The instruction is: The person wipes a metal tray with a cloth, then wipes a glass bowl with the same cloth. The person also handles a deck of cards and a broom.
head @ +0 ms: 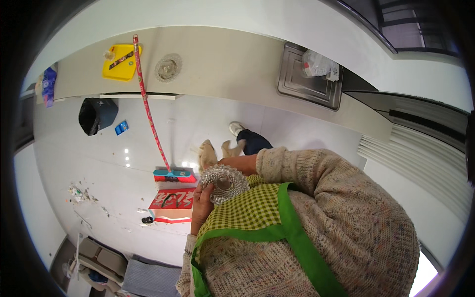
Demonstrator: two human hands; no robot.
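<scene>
A clear faceted glass dish (237, 187) with a scalloped rim is held in front of my apron. My left hand (202, 208) grips its near-left edge, thumb on top. Behind the dish's far rim lies my right hand (232, 162), its fingers mostly hidden. From that hand hangs a beige cloth (207, 153), one end blurred. A second, similar glass dish (168, 67) rests on the beige counter (230, 55).
A pink-handled broom (148, 111) leans on the counter beside a yellow tray (126, 72). On the floor are a dark bin (98, 115), a blue packet (121, 127), a red paper bag (172, 202) and scattered litter (79, 193). A metal tray (293, 87) holds a plastic bag (315, 63).
</scene>
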